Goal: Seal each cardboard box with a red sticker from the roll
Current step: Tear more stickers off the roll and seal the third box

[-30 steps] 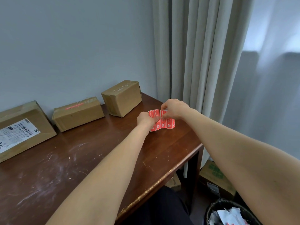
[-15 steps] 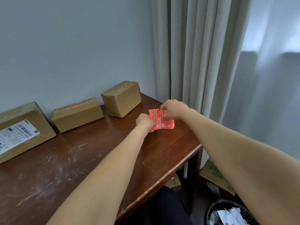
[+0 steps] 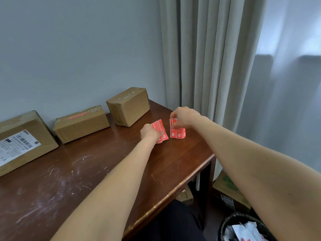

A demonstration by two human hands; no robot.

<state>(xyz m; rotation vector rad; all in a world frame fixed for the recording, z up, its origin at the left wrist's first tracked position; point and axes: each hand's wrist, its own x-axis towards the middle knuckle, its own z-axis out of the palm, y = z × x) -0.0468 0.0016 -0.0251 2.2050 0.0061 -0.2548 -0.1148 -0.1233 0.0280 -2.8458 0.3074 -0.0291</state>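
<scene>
Red stickers (image 3: 160, 129) have split: left hand (image 3: 149, 133) pinches one piece, right hand (image 3: 184, 117) another.

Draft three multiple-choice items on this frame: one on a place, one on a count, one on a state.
1. Where is the wastebasket relative to the wooden table? A) on it B) on the floor past its right end C) under its left end
2. How many cardboard boxes sit on the table? A) two B) four C) three
3. The left sticker piece and right sticker piece are: A) apart, one in each hand B) joined C) stuck on boxes

Key: 1 B, it sits lower than the tabletop. 2 C, labelled box, red-marked box, taller box. 3 A, left hand grips one, right hand pinches the other, wood showing between.
</scene>
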